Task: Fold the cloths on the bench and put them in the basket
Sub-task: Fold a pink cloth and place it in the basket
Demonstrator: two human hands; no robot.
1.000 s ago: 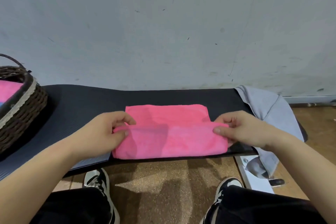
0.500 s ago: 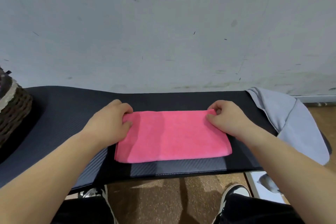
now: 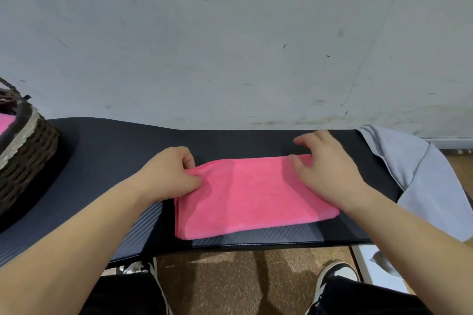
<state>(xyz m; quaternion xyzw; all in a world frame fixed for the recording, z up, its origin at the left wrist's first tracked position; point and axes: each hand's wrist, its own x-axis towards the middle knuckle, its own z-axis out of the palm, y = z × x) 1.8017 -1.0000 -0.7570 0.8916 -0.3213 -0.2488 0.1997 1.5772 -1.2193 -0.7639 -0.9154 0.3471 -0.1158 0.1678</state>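
A pink cloth (image 3: 256, 194) lies folded into a flat rectangle on the black bench (image 3: 107, 156), in front of me. My left hand (image 3: 166, 174) pinches its far left corner between thumb and fingers, and the fabric bunches slightly there. My right hand (image 3: 327, 174) rests on the far right corner with its fingers spread and loosely bent, holding nothing. The dark wicker basket (image 3: 28, 153) stands at the bench's left end with a pink cloth (image 3: 5, 120) inside it.
A grey cloth (image 3: 419, 171) hangs over the right end of the bench. A pale wall runs right behind the bench. Below the near edge are a brown floor, my knees and my shoes.
The near half of the pink cloth was folded over onto the far half. Since then my left hand has pinched the left corner and my right hand's fingers have loosened.
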